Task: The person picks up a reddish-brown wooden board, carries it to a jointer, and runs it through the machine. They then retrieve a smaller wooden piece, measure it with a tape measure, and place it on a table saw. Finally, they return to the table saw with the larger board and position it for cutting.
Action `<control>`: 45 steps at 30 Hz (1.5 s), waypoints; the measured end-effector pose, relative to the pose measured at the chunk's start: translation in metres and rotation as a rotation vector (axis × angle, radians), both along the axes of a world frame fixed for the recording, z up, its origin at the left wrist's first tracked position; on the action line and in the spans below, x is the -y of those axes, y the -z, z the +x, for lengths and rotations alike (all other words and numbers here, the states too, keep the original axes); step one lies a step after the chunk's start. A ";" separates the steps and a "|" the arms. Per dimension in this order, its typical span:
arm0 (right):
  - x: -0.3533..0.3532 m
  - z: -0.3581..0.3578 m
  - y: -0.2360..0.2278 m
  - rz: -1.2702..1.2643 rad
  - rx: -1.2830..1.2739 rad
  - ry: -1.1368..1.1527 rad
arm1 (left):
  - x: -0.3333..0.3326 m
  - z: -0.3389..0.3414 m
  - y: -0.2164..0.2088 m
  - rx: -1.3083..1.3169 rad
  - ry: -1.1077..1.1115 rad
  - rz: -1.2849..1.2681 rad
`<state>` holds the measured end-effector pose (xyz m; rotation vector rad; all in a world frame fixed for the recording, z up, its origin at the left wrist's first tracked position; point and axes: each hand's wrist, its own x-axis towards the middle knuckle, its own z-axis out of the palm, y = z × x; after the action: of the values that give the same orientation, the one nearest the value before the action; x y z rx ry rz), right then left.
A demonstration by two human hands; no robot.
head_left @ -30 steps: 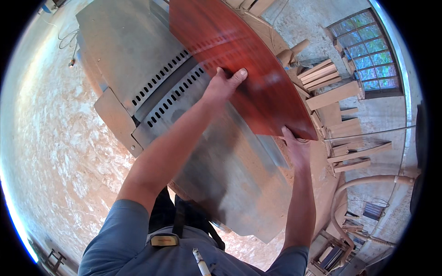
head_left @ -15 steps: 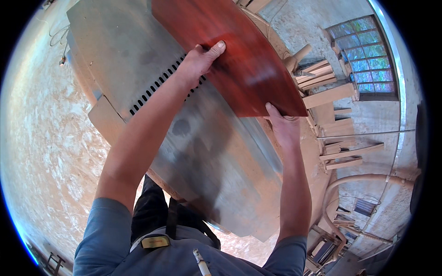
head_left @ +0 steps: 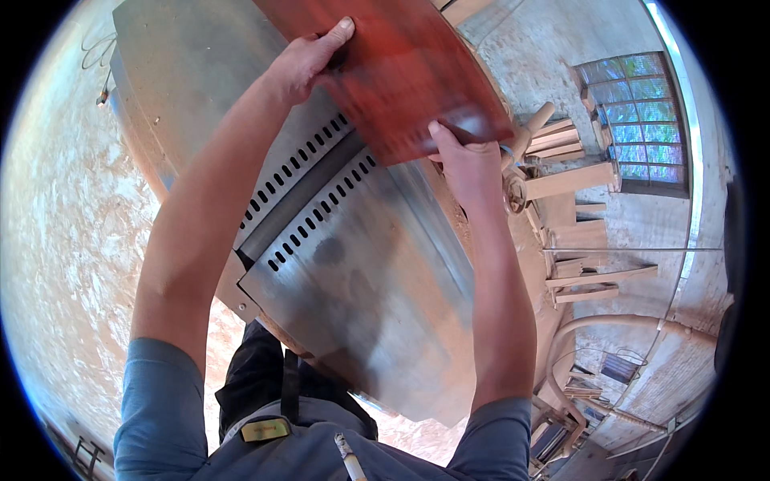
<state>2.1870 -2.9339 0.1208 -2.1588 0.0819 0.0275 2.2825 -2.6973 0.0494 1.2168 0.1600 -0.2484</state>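
A glossy red-brown wooden board (head_left: 409,76) reaches from the top edge over the metal bed of a jointer (head_left: 361,297). Along the board's left edge, my left hand (head_left: 309,62) grips it with the thumb on the upper face; its fingers are partly hidden. My right hand (head_left: 468,167) is closed on the near right corner, thumb on top and fingers beneath, out of sight. Between two rows of dark slots, the jointer's cutter gap (head_left: 301,196) runs across the bed, below and left of the board.
A barred window (head_left: 638,120) is in the wall at right. Wood offcuts (head_left: 605,272) and a thick hose (head_left: 593,322) line that side. A pale dusty floor (head_left: 72,240) spreads at left. A cigarette (head_left: 350,457) shows at the lower edge, before my shirt.
Both hands have carried the board up and left in the picture, away from me. The cutter gap and more of its slots have come into sight.
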 end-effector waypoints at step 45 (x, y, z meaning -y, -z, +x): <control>0.288 -0.473 0.031 -0.132 0.270 -0.007 | 0.217 -0.391 -0.108 -0.269 0.057 -0.131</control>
<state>1.7136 -3.2216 0.0901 -2.2742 -0.0816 -0.2713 1.8914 -2.9145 0.1572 1.0557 0.3371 -0.4657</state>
